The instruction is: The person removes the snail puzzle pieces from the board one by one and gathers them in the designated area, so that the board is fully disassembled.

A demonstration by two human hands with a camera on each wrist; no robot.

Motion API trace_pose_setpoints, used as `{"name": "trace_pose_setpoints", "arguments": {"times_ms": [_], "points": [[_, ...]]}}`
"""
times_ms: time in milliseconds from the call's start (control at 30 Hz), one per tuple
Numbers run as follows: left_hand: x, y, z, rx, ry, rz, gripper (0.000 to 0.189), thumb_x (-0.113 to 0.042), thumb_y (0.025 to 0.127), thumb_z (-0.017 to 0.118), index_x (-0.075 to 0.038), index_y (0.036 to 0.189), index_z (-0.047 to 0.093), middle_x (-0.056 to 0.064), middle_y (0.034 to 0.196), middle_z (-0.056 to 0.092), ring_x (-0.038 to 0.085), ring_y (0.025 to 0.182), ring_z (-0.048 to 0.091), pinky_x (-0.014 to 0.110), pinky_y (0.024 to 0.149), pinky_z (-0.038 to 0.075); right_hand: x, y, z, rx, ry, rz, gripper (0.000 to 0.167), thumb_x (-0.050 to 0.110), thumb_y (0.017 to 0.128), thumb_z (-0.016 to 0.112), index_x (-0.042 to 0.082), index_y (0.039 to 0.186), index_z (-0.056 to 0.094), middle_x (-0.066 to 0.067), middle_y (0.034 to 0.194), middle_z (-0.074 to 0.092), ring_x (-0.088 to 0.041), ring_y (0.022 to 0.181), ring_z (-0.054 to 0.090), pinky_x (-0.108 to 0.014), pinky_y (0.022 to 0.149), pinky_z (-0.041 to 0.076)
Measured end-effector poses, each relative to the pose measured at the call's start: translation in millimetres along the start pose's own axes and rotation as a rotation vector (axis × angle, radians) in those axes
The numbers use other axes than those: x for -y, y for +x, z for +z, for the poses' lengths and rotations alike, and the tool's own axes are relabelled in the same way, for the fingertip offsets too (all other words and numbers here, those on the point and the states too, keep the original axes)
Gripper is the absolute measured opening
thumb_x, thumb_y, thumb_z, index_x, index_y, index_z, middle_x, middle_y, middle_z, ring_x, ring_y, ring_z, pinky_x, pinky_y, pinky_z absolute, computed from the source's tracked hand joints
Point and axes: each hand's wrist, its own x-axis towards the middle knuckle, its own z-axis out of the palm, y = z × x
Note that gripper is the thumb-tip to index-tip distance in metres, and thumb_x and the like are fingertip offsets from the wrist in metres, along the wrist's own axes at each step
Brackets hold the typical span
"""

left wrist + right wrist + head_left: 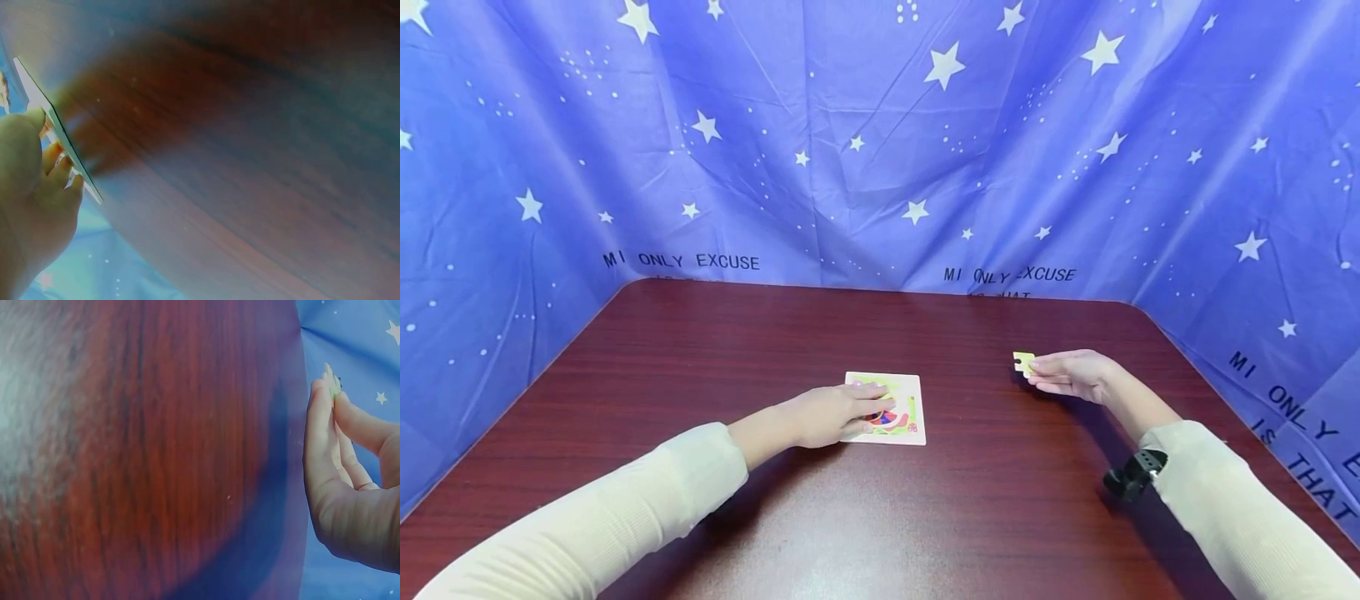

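A square puzzle board [916, 392] with a pale frame and a colourful picture lies near the middle of the table. My left hand [827, 415] rests on its left part, fingers stretched over the picture and hiding some of it. The left wrist view shows the board's thin edge [62, 134] beside the fingers. Over to the right, my right hand [1078, 375] pinches a small yellow-green jigsaw piece [1023, 363] between thumb and fingertips, above the table. In the right wrist view the piece [331, 381] stands nearly edge-on at the fingertips.
The dark red-brown wooden table [737, 350] reaches back to a blue curtain [850, 183] with white stars, which hangs along the back and both sides. A black strap device [1137, 475] sits at the right wrist.
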Motion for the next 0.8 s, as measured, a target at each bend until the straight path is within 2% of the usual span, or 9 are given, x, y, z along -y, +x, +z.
{"name": "trace_pose_setpoints", "arguments": {"times_ms": [200, 467, 633, 800], "points": [[5.3, -1.3, 5.1, -0.015, 0.05, 0.039, 0.048, -0.031, 0.101, 0.047, -0.02, 0.148, 0.04, 0.005, 0.153, 0.041, 0.023, 0.142, 0.04, 0.041, 0.113, 0.039, -5, -0.6, -5, 0.005, 0.025, 0.006, 0.02, 0.001, 0.094, 0.055, 0.015, 0.084, 0.066, 0.002, 0.081, 0.073, -0.006, 0.078, 0.071, -0.02, 0.077, 0.058], [7.8, 0.5, 5.3, -0.028, 0.153, 0.106, 0.05, -0.03, 0.103, 0.04, -0.013, 0.15, 0.034, 0.006, 0.156, 0.035, 0.021, 0.146, 0.032, 0.038, 0.12, 0.029, 0, -0.7, -10, 0.002, 0.001, -0.005, 0.02, 0.003, 0.095, 0.055, 0.016, 0.084, 0.066, 0.003, 0.081, 0.073, -0.005, 0.079, 0.07, -0.02, 0.078, 0.058], [7.1, 2.7, 1.5, 0.028, 0.195, 0.111, 0.053, -0.035, 0.104, 0.036, -0.013, 0.152, 0.03, 0.005, 0.159, 0.031, 0.02, 0.148, 0.028, 0.037, 0.121, 0.026, -2, -1.8, -11, 0.003, 0.01, -0.004, 0.02, 0.002, 0.095, 0.054, 0.016, 0.085, 0.065, 0.003, 0.081, 0.073, -0.006, 0.079, 0.071, -0.02, 0.078, 0.058], [12.3, -3.8, -6.8, 0.106, 0.209, 0.086, 0.057, -0.042, 0.103, 0.035, -0.018, 0.154, 0.024, -0.001, 0.161, 0.025, 0.017, 0.15, 0.023, 0.041, 0.123, 0.023, -1, -2.6, -10, 0.006, 0.005, -0.003, 0.018, 0.002, 0.095, 0.055, 0.015, 0.087, 0.064, 0.003, 0.082, 0.073, -0.006, 0.08, 0.071, -0.02, 0.078, 0.058]]}}
